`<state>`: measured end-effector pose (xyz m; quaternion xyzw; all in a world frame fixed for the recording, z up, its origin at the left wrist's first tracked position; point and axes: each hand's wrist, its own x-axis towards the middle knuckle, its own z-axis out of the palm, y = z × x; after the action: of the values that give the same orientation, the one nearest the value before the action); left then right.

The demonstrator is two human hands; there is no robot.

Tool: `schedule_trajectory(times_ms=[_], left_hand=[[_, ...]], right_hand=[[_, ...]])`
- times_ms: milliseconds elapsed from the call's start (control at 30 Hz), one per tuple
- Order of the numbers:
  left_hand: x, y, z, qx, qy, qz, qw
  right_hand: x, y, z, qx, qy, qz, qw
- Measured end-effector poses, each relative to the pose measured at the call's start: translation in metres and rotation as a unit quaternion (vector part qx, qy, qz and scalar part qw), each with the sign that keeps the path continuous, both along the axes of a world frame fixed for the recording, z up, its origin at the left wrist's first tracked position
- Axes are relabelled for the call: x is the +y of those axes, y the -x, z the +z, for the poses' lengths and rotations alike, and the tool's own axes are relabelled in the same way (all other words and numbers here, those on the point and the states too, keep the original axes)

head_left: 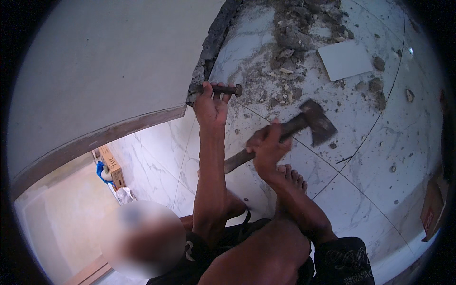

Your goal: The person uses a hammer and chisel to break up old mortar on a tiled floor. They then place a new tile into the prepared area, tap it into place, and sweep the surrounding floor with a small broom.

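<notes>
My left hand [211,108] is closed around a dark metal chisel [225,89], which lies roughly level. The chisel's flared, battered end points right, and its other end meets the rough broken edge [194,90] of the wall. Lower and to the right, my right hand [270,146] grips the wooden handle of a hammer [322,124]. Motion smears its heavy dark head, which is apart from the chisel, up and right of the hand. The handle's lower end runs back behind my left forearm.
Grey rubble [289,47] and chips cover the marbled white floor tiles [351,190] ahead. A white square tile piece [346,60] lies among them. My bare foot [292,176] is near the hammer. Cardboard boxes stand left [110,166] and far right [433,209]. A round blur hides the lower left.
</notes>
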<state>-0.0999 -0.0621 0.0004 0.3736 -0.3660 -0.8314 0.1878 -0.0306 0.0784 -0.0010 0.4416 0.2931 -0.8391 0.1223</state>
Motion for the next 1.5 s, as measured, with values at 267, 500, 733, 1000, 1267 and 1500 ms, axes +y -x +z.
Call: schedule_trajectory(times_ms=[267,500,733,1000,1267,1500], left_hand=[[-0.011,-0.006,-0.001,-0.001,-0.008,0.002,1.0],[-0.011,-0.006,0.0,0.004,-0.005,-0.013,1.0],[0.013,-0.016,0.0,-0.039,0.055,0.004,0.998],[0.008,-0.024,-0.007,-0.052,0.101,0.006,0.993],[0.006,-0.022,-0.014,-0.02,0.1,0.01,0.995],[0.009,-0.018,-0.018,0.007,0.087,0.023,0.996]], right_hand=[[0.007,0.002,0.011,0.025,0.03,0.079,0.996],[0.009,0.01,-0.001,0.086,-0.01,0.384,0.919],[0.01,-0.009,-0.001,0.045,0.045,0.262,0.963],[0.003,-0.019,0.003,0.049,0.069,0.292,0.953],[0.012,-0.013,-0.001,0.061,0.008,0.306,0.95],[0.024,-0.013,-0.026,0.0,0.161,-0.046,0.986]])
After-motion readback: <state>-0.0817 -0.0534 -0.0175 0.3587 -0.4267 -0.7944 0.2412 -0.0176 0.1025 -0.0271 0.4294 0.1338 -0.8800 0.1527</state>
